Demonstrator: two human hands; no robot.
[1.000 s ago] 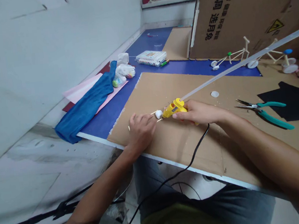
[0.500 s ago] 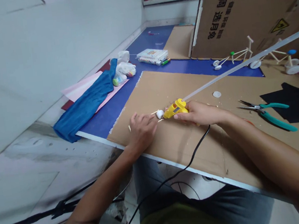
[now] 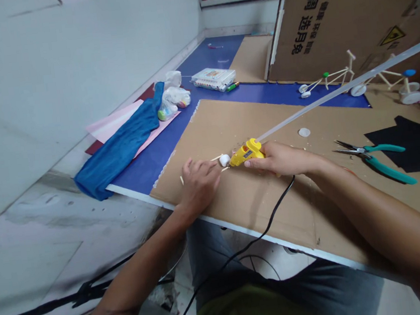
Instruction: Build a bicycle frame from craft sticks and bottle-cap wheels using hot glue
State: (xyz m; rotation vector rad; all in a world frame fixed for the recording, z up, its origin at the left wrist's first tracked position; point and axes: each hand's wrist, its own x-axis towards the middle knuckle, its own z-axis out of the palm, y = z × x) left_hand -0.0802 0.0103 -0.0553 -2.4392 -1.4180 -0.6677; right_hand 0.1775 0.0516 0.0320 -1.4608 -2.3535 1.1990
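Burns are the risk, since your right hand (image 3: 282,160) has its fingers clamped on the yellow glue gun (image 3: 246,152), nozzle just beside the small white piece (image 3: 224,160) that the closed fingers of your left hand (image 3: 198,186) hold over the cardboard sheet (image 3: 306,207), and a tug on the black cord (image 3: 279,211) could jolt it.

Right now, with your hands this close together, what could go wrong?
If it's hot, the tip of the yellow glue gun in your right hand could drip glue onto your left hand, which sits just beside the small white piece. The black cord runs off the cardboard sheet and could snag and jerk the gun. The long glue stick might catch the wooden wheeled model.
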